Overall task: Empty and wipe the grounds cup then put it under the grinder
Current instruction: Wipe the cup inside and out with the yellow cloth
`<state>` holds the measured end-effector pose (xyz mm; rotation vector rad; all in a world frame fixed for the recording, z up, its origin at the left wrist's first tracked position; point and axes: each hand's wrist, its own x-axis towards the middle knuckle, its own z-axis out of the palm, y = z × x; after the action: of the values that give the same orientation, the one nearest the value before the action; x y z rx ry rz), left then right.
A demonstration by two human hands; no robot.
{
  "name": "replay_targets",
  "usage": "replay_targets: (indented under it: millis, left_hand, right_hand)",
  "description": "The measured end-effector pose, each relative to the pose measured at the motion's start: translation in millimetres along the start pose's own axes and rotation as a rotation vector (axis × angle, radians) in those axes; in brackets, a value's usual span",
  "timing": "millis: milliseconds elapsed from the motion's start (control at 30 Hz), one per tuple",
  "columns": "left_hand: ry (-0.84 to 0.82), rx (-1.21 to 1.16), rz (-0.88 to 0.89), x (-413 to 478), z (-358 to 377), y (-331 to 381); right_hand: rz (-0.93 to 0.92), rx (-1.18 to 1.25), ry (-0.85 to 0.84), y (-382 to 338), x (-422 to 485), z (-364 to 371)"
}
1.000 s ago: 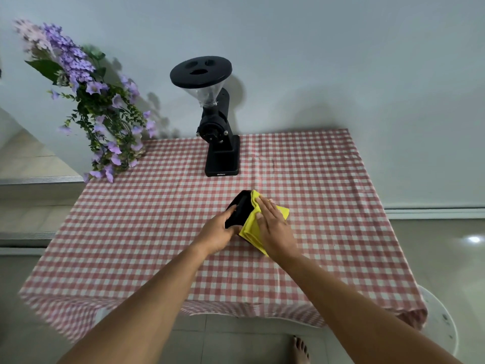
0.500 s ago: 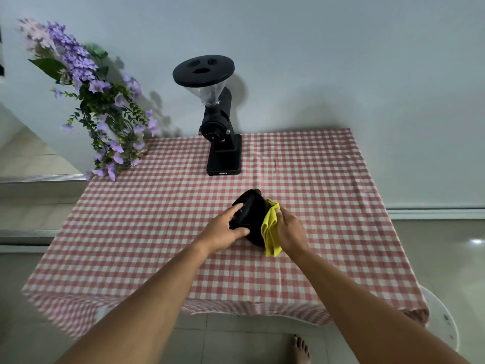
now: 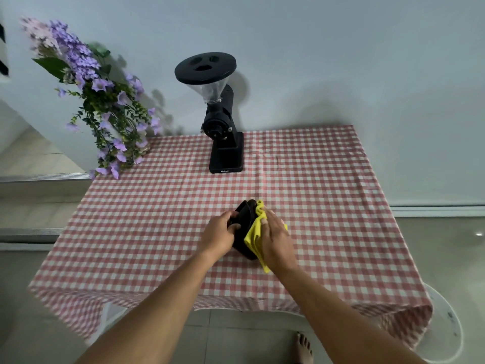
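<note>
Left hand (image 3: pixel 219 236) grips our black grounds cup (image 3: pixel 245 232) at mid-bench; right hand (image 3: pixel 275 239) presses the yellow cloth (image 3: pixel 253 236) against it. Wiping too hard, we could twist the cup loose and drop it.

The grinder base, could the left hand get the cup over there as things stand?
Probably yes. The left hand grips the black cup while the right hand presses the yellow cloth on it. Only bare checked tablecloth lies between them and the grinder.
</note>
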<state>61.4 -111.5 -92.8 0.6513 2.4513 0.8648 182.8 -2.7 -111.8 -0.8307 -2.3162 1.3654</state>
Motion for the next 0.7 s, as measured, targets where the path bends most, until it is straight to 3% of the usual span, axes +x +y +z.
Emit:
replay_targets:
  millis: [67, 167, 233, 400, 567, 700]
  left_hand:
    - [0.058, -0.017, 0.029, -1, 3, 1]
    - [0.118, 0.008, 0.039, 2, 3, 3]
    - [0.114, 0.025, 0.042, 3, 3, 3]
    - [0.120, 0.056, 0.061, 1, 5, 2]
    - [0.116, 0.025, 0.085, 4, 3, 5]
    - [0.080, 0.027, 0.080, 4, 0, 5]
  right_hand:
    - [0.091, 0.035, 0.015, -4, 5, -3]
    - [-0.060, 0.038, 0.007, -13, 3, 2]
    - [-0.068, 0.060, -0.010, -9, 2, 3]
    - [0.158, 0.043, -0.020, 8, 9, -9]
    - [-0.058, 0.065, 0.004, -4, 4, 3]
    - [0.210, 0.018, -0.038, 13, 19, -16]
